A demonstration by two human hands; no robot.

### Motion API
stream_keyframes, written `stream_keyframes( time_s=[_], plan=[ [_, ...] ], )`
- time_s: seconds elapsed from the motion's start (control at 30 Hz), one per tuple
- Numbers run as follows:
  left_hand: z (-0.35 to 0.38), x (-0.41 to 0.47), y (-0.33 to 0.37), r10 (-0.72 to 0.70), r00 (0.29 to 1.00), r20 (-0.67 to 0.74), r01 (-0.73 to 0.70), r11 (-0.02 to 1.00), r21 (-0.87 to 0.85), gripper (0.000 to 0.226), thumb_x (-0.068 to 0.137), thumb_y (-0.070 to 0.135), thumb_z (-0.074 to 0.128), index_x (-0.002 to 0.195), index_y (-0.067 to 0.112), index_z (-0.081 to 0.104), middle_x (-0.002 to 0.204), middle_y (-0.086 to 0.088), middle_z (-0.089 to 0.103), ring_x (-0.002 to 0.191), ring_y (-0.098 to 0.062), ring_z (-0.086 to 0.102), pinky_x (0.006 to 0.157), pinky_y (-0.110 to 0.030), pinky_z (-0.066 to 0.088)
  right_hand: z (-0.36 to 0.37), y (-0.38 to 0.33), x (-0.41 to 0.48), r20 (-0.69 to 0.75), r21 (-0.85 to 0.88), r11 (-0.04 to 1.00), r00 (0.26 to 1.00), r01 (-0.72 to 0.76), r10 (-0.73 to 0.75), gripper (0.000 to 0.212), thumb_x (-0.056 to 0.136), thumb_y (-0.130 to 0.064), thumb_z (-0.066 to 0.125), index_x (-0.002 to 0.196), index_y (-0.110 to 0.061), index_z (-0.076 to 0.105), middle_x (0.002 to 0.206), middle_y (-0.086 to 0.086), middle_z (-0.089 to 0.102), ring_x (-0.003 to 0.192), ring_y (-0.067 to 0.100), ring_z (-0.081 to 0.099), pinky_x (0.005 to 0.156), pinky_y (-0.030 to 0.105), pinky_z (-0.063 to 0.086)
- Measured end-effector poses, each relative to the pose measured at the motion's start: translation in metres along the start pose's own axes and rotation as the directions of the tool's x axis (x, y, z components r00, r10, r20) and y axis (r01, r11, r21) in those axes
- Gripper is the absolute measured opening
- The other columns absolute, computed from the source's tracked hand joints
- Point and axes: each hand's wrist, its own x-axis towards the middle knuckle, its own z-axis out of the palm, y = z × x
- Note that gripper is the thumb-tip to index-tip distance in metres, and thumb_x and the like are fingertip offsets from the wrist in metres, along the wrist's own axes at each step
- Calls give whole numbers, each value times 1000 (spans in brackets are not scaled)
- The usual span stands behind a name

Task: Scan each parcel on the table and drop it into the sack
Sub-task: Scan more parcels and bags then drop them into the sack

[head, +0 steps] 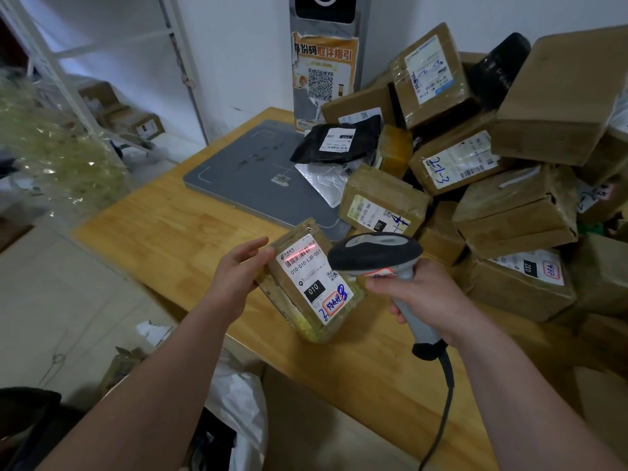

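Parcel (307,283), small, tape-wrapped, brown: held tilted above the near edge of the wooden table (170,239), shipping label (311,277) facing up. Left hand (238,277): grips the parcel's left edge, fingers lying over the rim, thumb hidden behind. Right hand (421,297): wrapped round the handle of a corded barcode scanner (377,251), whose head is just beside the label's right side. Red scan line (299,253): falls across the barcode at the label's top. Heap of parcels (509,205): mostly cartons, plus a black pouch, stacked on the table's right half, apparently not yet scanned. Grey platform (244,164): flat on the table behind the held parcel. White sack (238,396): partly visible below the table edge, between the forearms. Step in hand, by judgement: reading the code. Handling note: keep the label flat and steady, the red line spanning every bar from end to end; glossy tape may glare, so a slight tilt could help. Release over the sack only once the read registers.
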Motion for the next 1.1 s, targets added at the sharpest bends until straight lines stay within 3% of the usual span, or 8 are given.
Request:
stream_keyframes(
  time_s=[0.3,0.5,0.63,0.77,0.93,1.03,1.1],
  plan=[
    [-41,-18,-4,-40,993,-108,32,997,-73,31,88,20,67,119,21,65,124,-9,60,102,-15,61,88,-38,51,30,-7,9,108,-95,995,994,25,-14,11,79,-23,77,85,-17,70,51,-7,61,55,12,59,53,25,47],
    [-85,-37,-4,-52,970,-238,22,991,-128,26,89,18,66,115,23,66,115,-7,63,99,-18,61,75,-32,49,67,-22,18,213,-96,993,976,70,-48,7,79,-20,76,79,-17,70,57,-1,61,53,11,57,50,24,47],
    [-122,-51,-5,-62,938,-340,20,992,-127,29,87,20,68,116,24,67,119,-8,65,102,-19,61,92,-39,49,97,-33,25,308,-75,994,950,85,-58,11,79,-20,77,83,-12,70,61,4,61,53,11,57,51,24,47],
    [-166,-66,-8,-98,877,-470,24,987,-160,33,88,20,66,120,18,65,105,-4,69,95,-18,63,89,-39,51,135,-34,33,423,-96,992,905,86,-37,13,79,-21,77,86,-12,70,59,-3,62,54,12,57,54,26,48],
    [-224,-85,-32,-162,788,-594,65,981,-181,45,82,24,73,125,23,61,108,-3,65,89,-14,62,69,-29,48,191,-29,37,551,-168,983,834,75,31,15,79,-18,75,90,-9,70,52,-5,58,52,13,56,54,28,47],
    [-253,-92,-63,-214,710,-671,186,976,-115,63,71,30,83,130,24,59,125,-6,58,104,-22,60,85,-39,53,225,-22,37,609,-218,974,788,56,92,15,78,-20,75,89,-11,69,60,-1,61,54,13,57,55,29,49],
    [-268,-96,-88,-251,656,-711,258,961,-102,64,74,30,81,132,16,57,125,-3,56,107,-23,56,91,-38,49,249,-13,38,633,-271,961,762,51,138,13,78,-22,75,87,-15,68,66,1,64,56,12,58,54,27,49]
  ],
)
